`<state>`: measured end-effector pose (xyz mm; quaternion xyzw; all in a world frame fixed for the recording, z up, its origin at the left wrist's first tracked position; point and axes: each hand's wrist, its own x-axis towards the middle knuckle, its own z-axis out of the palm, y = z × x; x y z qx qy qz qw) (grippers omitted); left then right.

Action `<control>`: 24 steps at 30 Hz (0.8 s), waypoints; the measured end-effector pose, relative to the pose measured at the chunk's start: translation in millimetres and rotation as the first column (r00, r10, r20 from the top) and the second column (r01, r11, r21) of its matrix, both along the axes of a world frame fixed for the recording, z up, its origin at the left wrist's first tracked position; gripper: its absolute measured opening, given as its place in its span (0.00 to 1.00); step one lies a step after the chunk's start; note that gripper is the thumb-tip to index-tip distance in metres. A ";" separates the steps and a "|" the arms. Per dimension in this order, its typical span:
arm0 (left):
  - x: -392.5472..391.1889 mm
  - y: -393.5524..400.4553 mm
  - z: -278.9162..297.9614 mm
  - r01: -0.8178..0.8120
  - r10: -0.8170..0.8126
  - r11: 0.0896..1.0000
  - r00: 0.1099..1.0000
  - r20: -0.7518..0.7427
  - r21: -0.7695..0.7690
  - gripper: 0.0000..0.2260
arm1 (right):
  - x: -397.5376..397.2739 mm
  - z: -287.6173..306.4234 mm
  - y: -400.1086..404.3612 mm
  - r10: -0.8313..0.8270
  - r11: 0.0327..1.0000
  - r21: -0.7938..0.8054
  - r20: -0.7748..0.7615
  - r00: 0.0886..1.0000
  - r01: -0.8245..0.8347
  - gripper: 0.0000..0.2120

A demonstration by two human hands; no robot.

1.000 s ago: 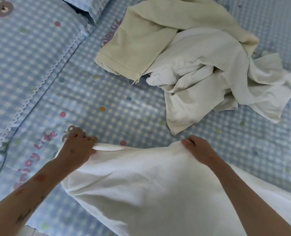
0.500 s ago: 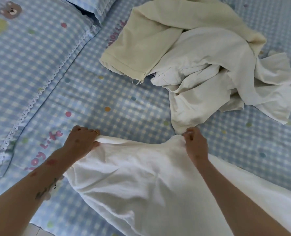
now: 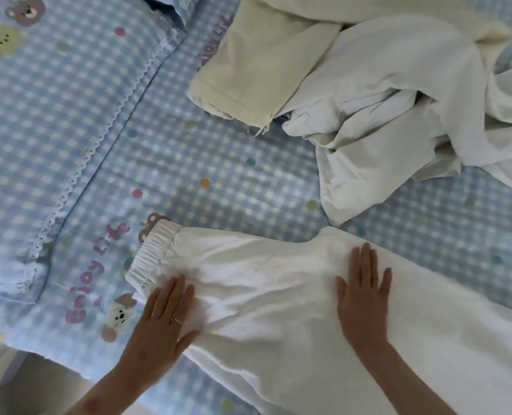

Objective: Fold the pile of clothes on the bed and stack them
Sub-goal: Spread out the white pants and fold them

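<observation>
White trousers (image 3: 263, 283) with a gathered elastic waistband (image 3: 151, 253) lie spread on the bed in front of me, legs running off to the lower right. My left hand (image 3: 165, 319) lies flat, fingers apart, on the cloth just below the waistband. My right hand (image 3: 364, 295) presses flat on the trousers farther right. Neither hand grips anything. Beyond them lies the pile: a cream garment (image 3: 263, 61) and crumpled white clothes (image 3: 398, 115).
The bed has a blue checked sheet (image 3: 218, 181) with dots and "Enjoy Life" print. A matching pillow (image 3: 48, 109) with lace trim lies at the left. The bed's near edge shows at bottom left.
Both hands have let go of the trousers' waistband, which they held up before. The trousers now lie flat and both palms rest open on them.
</observation>
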<state>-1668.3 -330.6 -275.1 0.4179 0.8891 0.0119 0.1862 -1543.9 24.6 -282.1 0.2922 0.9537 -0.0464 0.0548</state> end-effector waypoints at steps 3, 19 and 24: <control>17.6 -1.4 4.0 0.267 -0.270 0.962 0.961 0.061 0.053 0.31 | 40.7 7.4 -91.9 0.424 0.884 -0.158 -0.119 0.898 -0.439 0.30; 32.6 -18.2 6.0 0.260 -0.234 0.910 0.965 -0.118 0.322 0.17 | 149.7 36.6 -94.8 0.427 0.831 -0.387 -0.016 0.904 -0.399 0.44; 51.7 2.9 7.8 0.360 -0.329 0.899 0.931 -0.158 0.249 0.22 | 190.7 43.8 -61.5 0.194 0.939 -0.298 0.040 0.980 -0.173 0.35</control>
